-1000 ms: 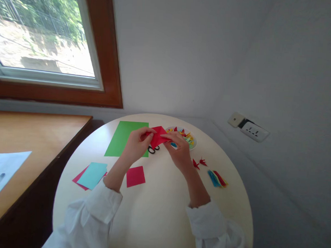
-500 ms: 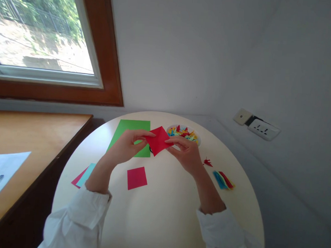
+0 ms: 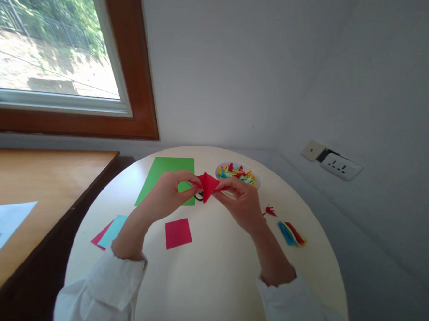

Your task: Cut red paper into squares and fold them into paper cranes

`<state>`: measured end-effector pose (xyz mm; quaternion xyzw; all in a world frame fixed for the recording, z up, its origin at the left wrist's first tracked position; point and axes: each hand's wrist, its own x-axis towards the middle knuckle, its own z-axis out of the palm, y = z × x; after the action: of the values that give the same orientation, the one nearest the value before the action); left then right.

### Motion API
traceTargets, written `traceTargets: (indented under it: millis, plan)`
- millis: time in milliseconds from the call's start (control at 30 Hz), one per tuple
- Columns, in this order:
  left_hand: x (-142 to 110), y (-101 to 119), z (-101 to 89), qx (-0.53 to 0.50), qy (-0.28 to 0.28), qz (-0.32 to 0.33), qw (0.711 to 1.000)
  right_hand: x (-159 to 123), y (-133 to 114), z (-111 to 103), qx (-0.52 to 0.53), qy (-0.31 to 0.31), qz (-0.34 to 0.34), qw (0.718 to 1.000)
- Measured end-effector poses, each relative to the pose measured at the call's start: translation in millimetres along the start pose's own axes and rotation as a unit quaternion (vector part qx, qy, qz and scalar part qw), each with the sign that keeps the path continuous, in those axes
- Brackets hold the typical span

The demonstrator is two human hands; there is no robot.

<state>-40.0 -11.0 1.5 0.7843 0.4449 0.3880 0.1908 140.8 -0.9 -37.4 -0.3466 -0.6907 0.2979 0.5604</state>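
Note:
A red sheet of origami paper (image 3: 208,185) is held up above the round table, its sides bent inward along creases. My left hand (image 3: 172,189) pinches its left corner between thumb and fingers. On the opposite corner, my right hand (image 3: 239,198) has the same kind of pinch. Below them a dark pink paper square (image 3: 178,234) lies flat on the table. Behind my left hand is a green sheet (image 3: 162,176). Part of a black-handled tool, perhaps scissors (image 3: 199,196), shows under the held paper; the rest is hidden.
Beyond my right hand stands a bowl (image 3: 258,183) of small colourful folded papers. A small red folded piece (image 3: 269,211) and a fan of coloured strips (image 3: 292,234) lie at the right. Light blue paper (image 3: 113,231) overlaps pink paper at the left of the round table (image 3: 207,286).
The red paper was spread out as a nearly flat diamond; now its corners are drawn together and it folds into a narrower, pointed shape. Both hands keep their hold.

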Motion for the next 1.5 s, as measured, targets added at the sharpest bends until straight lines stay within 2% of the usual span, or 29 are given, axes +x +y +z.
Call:
traceTargets:
  millis: [133,467,667,867,1033,1233,1500]
  plan:
    - [-1,1,0.4,0.002,-0.008,0.009,1.000,-1,-1,3,-0.001,0.009,-0.003,1.000]
    - [-1,5,3.1,-0.020,-0.046,0.009,0.999,-2,-3,7,0.010,-0.015,0.015,1.000]
    - [-1,-1,9.9,-0.149,-0.004,-0.051,0.987,-3,-3,9,0.041,0.012,0.027,0.999]
    - [5,-7,17.4,-0.219,-0.020,-0.042,0.975,-2,-4,10,0.076,0.020,0.037,0.996]
    - [7,-6,22.8,-0.269,-0.008,-0.073,0.960,-1,-3,12,0.087,0.038,0.040,0.995]
    - [8,-2,30.7,-0.289,0.021,-0.062,0.955,-2,0,15,0.089,0.064,0.054,0.993]
    - [8,-7,36.9,-0.219,0.064,-0.040,0.973,-2,3,17,0.084,0.038,0.056,0.994]
